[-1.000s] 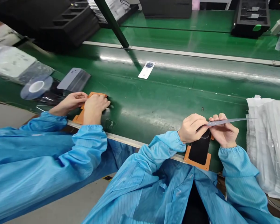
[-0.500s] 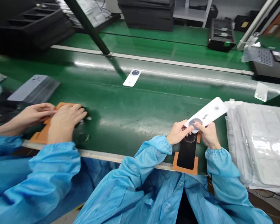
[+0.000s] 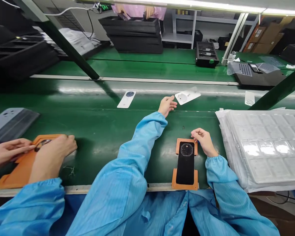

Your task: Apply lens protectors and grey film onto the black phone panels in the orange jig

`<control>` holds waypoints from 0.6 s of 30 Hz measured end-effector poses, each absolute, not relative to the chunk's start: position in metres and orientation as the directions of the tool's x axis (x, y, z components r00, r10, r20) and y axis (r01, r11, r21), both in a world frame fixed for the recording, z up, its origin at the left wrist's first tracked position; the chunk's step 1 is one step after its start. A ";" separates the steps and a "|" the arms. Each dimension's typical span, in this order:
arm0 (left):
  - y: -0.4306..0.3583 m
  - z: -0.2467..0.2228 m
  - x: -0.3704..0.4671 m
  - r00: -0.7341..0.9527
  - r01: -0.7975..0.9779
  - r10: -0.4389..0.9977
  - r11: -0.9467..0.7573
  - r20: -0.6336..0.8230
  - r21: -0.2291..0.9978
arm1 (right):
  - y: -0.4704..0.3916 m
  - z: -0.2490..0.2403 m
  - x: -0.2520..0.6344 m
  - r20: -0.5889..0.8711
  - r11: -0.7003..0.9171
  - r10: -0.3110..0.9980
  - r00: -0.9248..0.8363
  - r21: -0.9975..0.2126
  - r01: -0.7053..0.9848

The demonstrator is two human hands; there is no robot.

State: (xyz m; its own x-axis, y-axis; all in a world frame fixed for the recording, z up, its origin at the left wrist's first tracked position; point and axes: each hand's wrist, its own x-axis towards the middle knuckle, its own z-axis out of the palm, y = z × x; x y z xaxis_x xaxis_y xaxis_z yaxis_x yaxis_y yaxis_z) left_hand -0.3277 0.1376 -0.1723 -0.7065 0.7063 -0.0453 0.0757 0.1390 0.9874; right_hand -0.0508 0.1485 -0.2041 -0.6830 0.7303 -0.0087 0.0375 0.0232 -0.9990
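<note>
My left hand [image 3: 167, 106] reaches over the green belt with its fingers apart and nothing in it. Just past its fingertips is a white phone back panel [image 3: 190, 95] with a pale ring, slightly blurred. My right hand [image 3: 204, 141] is closed in a pinch beside the top right corner of an orange fixture [image 3: 178, 186]; anything between its fingertips is too small to make out. In that fixture lies a black phone-shaped piece [image 3: 185, 167] with a round camera outline at its upper end. Another white back panel [image 3: 127, 100], with a dark camera ring, lies left of my left hand.
At left a co-worker's hands [image 3: 52, 152] work on another orange fixture [image 3: 19, 170], near stacked grey panels [image 3: 12, 123]. Clear plastic trays [image 3: 265, 147] are piled at right. A small white piece [image 3: 249, 97] lies behind them. Green posts [image 3: 71, 49] slant down to the belt.
My left hand has let go of the white back panel and moved away from the fixture; the panel is now on the far side. My right hand has come off it too. The view has shifted.
</note>
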 end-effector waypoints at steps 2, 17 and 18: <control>0.132 -0.195 -0.330 -0.778 0.214 0.627 0.210 0.037 0.954 | 0.145 -0.205 -0.052 0.021 0.093 0.725 -0.689 -0.993 0.068; 0.093 -0.247 -0.292 -0.438 0.718 0.862 0.164 0.256 0.676 | 0.111 -0.221 -0.058 0.253 0.737 0.472 -0.845 -0.639 0.220; 0.093 -0.247 -0.293 -0.433 0.725 0.864 0.164 0.258 0.669 | 0.111 -0.221 -0.058 0.260 0.750 0.466 -0.846 -0.623 0.222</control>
